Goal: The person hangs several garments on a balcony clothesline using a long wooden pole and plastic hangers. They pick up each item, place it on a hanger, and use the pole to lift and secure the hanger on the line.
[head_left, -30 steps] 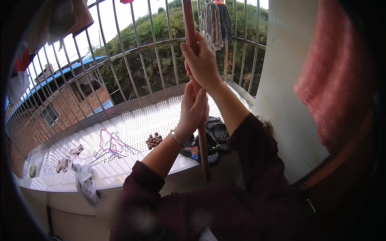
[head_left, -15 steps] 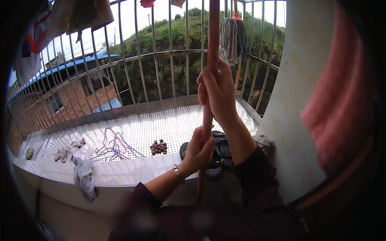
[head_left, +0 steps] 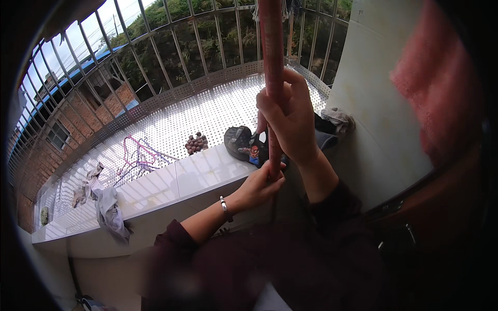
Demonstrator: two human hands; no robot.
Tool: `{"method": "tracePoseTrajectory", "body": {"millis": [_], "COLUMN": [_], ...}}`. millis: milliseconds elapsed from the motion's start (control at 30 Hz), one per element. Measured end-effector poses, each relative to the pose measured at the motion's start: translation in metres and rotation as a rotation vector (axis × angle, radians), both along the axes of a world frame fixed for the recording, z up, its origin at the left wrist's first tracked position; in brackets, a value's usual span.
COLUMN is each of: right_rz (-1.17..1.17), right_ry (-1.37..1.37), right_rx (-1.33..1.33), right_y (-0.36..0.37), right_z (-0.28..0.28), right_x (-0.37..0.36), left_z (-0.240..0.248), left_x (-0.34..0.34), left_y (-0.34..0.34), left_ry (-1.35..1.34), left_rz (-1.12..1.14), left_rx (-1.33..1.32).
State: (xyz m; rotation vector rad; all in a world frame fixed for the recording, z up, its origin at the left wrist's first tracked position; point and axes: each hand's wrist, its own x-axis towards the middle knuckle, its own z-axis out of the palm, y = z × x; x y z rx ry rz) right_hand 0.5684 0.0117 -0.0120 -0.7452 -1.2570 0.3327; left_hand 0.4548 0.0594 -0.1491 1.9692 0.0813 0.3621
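Note:
A long reddish pole (head_left: 272,49) stands nearly upright in front of me, its top running out of view. My right hand (head_left: 294,122) is closed round it at the upper grip. Lower down, my left hand (head_left: 255,187), with a silver bracelet on its wrist, grips the same pole. Just behind the hands, dark shoes (head_left: 238,143) with a coloured cartoon figure sit at the ledge. The pole's lower end fades into shadow below my left hand.
A white tiled ledge (head_left: 202,173) borders a perforated metal floor with metal bars (head_left: 218,39) beyond. On it lie pink and purple hangers (head_left: 136,155), small brown round pieces (head_left: 196,143) and a grey cloth (head_left: 110,210). A red towel (head_left: 430,72) hangs right, beside a pale wall (head_left: 373,109).
My view has tipped downward, so the ledge and bars sit higher and the mop head is mostly out of sight. The pole's slant has changed slightly; both hands still hold it.

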Motion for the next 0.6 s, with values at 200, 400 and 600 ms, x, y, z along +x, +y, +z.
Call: {"method": "tracePoseTrajectory", "body": {"millis": [200,400,600], "right_rz": [-0.366,-0.518,-0.525], "right_ry": [-0.009,-0.051,-0.122], "right_rx": [-0.169,-0.295,-0.453], "right_y": [-0.029,-0.058,-0.091], "right_z": [-0.072,-0.151,-0.191], "right_x": [0.013,0.014,0.019], "left_z": [0.018,0.02,0.047], "left_x": [0.014,0.029,0.044], "left_y": [-0.004,-0.01,-0.021], "left_ry": [-0.109,-0.128,-0.146], "left_rz": [-0.017,-0.01,-0.184], "left_rx": [-0.149,-0.113,-0.073]}}
